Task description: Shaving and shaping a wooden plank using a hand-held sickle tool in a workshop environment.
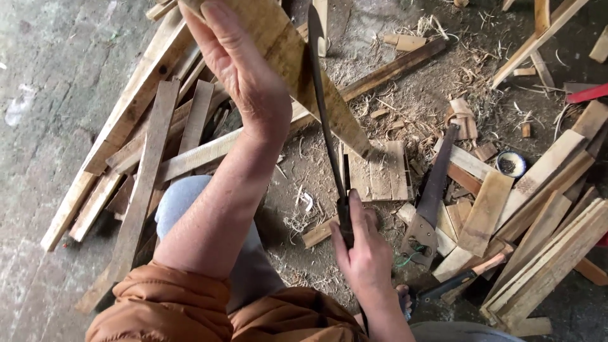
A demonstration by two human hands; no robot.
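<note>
While the blade [323, 107] stands edge-on against the board [297, 63], the risk is plain: if it glances off the grain it could run up toward the left hand [244, 76], which grips the same board only a little higher. A loose hold on the handle would do it, or the board twisting under the cut. The left hand's fingers curl round the board's far side, mostly hidden, thumb pressed along its near face, clenched on it. The right hand [364, 253] is wrapped tight round the blade's dark handle, thumb laid up its back. The board hangs tilted over the floor [50, 126], above the knee [190, 196], with a saw [430, 196] lying among offcuts to the right.
</note>
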